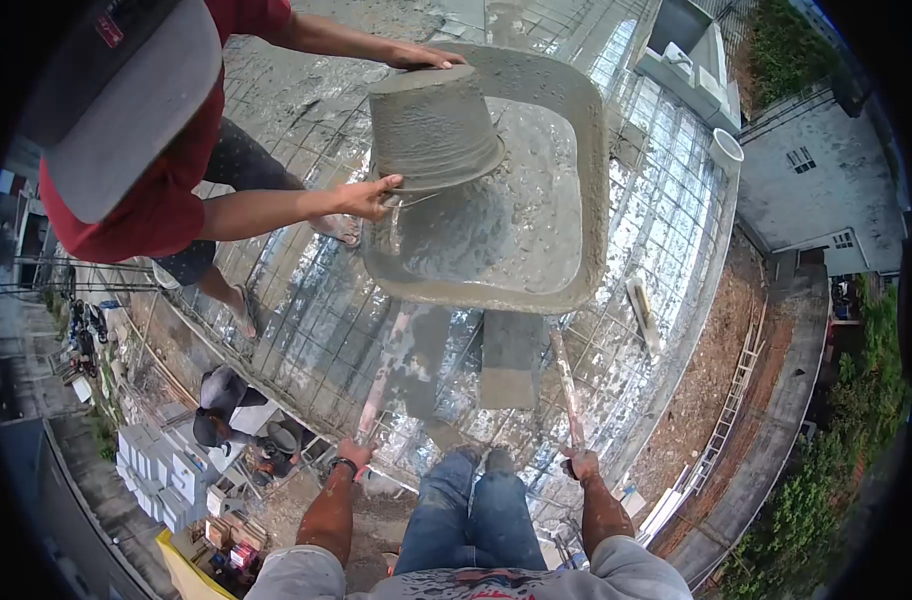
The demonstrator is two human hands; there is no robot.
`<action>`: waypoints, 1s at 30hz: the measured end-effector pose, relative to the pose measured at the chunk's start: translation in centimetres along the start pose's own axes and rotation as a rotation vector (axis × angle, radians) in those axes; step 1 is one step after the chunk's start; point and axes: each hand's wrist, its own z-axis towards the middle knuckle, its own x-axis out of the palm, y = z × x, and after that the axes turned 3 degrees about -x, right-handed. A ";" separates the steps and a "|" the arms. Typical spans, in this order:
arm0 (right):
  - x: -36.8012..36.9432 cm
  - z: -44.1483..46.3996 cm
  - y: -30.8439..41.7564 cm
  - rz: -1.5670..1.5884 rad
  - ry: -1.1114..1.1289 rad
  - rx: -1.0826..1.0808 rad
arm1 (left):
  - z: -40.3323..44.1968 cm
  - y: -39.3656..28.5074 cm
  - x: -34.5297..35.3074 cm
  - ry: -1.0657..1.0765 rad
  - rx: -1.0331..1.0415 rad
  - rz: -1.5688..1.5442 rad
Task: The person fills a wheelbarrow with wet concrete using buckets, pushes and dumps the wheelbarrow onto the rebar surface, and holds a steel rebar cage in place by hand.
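Note:
My left hand [354,455] is wrapped round the left handle [381,380] of a wheelbarrow, and my right hand [581,463] grips the right handle [567,385]. Ahead of me is the wheelbarrow's tray [594,200], coated in grey cement and holding wet concrete [531,210]. Over the tray's left part, a co-worker in a red shirt [126,215] tips a cement-covered bucket [431,130], with one hand on its base and the other near its rim. The bucket's mouth faces down toward the concrete.
Wire mesh [316,300] lies over the wet slab around the wheelbarrow. A wooden float [643,318] rests to the right. A white bucket [726,148] and a grey block-like basin [691,70] stand at the upper right. Below the left edge, another person [221,405] is near stacked blocks [161,475].

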 end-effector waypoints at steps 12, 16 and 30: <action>-2.3 2.8 0.1 -0.253 0.137 0.206 | 3.1 1.7 -0.1 -0.142 0.218 0.244; 0.1 -1.8 7.4 -0.116 0.125 0.372 | -3.2 -6.2 -9.5 -0.035 -0.041 0.073; 6.5 -1.1 30.4 -0.103 0.208 0.374 | 5.6 -25.7 -28.2 0.007 -0.128 0.302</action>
